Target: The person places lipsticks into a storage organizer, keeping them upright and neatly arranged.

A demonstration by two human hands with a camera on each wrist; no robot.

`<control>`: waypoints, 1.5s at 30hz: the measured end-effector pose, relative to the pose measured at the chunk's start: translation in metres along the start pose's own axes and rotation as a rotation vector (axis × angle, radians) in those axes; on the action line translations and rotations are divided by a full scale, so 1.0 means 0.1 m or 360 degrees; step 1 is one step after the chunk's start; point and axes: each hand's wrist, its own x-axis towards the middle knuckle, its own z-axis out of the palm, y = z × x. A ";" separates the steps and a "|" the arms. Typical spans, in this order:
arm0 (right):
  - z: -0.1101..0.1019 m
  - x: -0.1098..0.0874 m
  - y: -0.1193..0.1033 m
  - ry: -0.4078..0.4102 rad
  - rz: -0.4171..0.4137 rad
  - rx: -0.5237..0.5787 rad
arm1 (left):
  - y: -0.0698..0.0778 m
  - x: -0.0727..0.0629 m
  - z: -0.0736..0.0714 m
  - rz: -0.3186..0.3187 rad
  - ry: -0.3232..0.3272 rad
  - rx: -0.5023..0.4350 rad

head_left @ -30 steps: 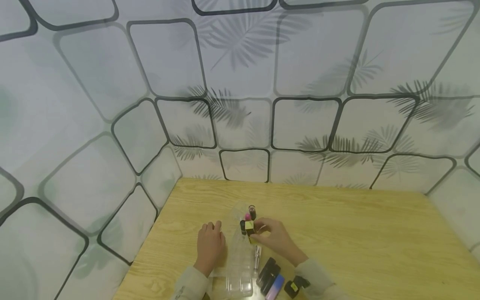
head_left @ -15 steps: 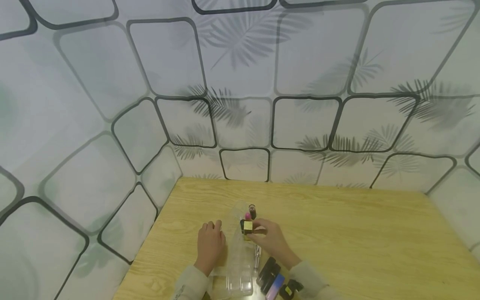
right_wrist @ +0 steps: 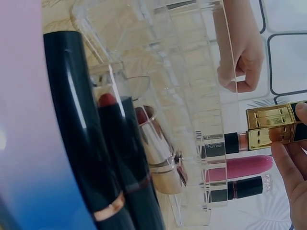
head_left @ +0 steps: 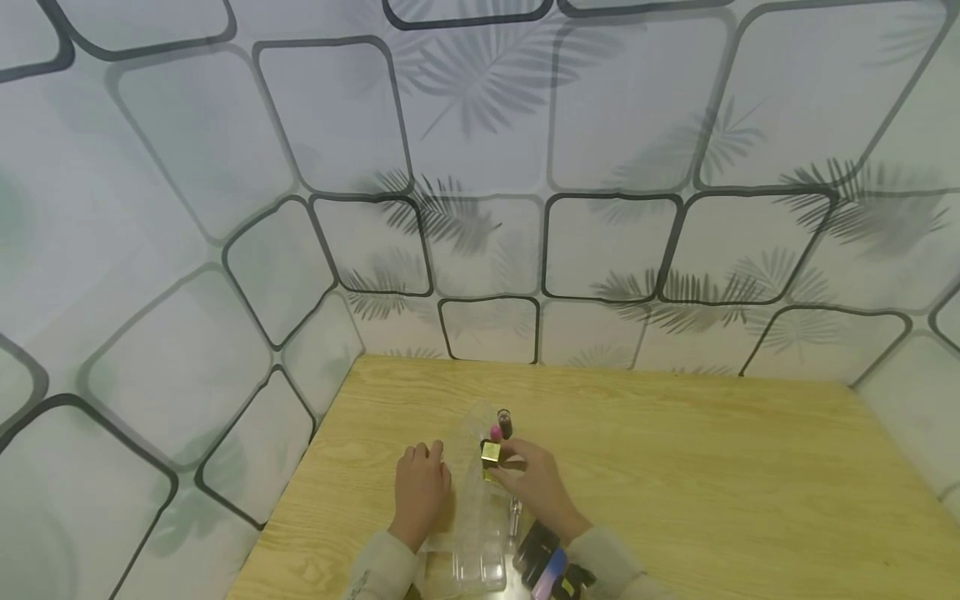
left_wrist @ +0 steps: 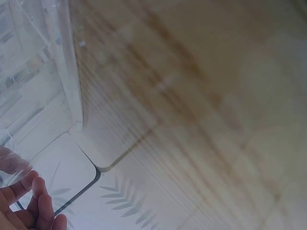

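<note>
My right hand (head_left: 536,479) pinches a square gold-and-black lipstick tube (head_left: 491,452) between thumb and fingers, over the far part of a clear acrylic organizer (head_left: 476,533). In the right wrist view, the gold end of the tube overlaps a dark-capped tube (right_wrist: 231,143) standing in a compartment. A pink tube (right_wrist: 244,167) and another black-capped tube (right_wrist: 247,188) stand beside it in the same row. My left hand (head_left: 422,492) lies at the organizer's left side, fingers loosely bent; whether it touches the clear wall is hard to tell.
Nearer the body, right of the organizer's near end, lie black tubes (head_left: 534,550), a blue-purple item (head_left: 551,573) and a black item with a yellow label (head_left: 572,583). A silver-gold lipstick (head_left: 514,518) sits along the organizer's right side. The wooden table (head_left: 712,475) meets patterned walls.
My right hand has moved slightly left with the lipstick tube, whose gold end has turned more toward the head camera. The left hand has stayed still.
</note>
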 end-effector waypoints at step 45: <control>0.23 -0.06 0.02 0.0149 0.0174 -0.0129 | 0.00 -0.01 -0.02 0.0016 -0.0002 0.0010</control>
